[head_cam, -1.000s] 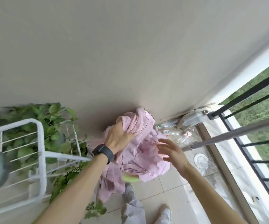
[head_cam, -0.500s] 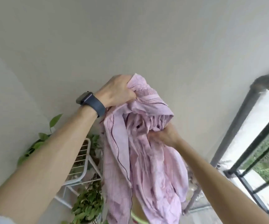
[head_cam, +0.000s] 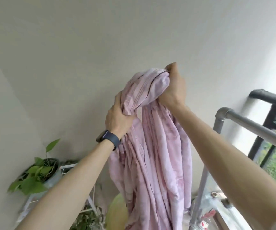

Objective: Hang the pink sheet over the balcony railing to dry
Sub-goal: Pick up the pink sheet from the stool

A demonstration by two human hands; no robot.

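The pink sheet hangs bunched in long folds in front of the pale wall, held up high. My left hand, with a dark watch on the wrist, grips a fold at the sheet's upper left. My right hand is closed on the top corner, higher and to the right. The sheet's lower end runs out of view at the bottom. The black balcony railing is at the right edge, apart from the sheet. A grey metal pipe rail stands between the sheet and the black railing.
A white wire rack at lower left carries a potted green plant, with more leaves below. A pale green round object sits behind the sheet's lower part. Grass shows beyond the railing.
Both hands lifted the sheet from floor level to well above the railing. My right hand moved from the sheet's middle up to its top corner; my left hand now holds lower left.
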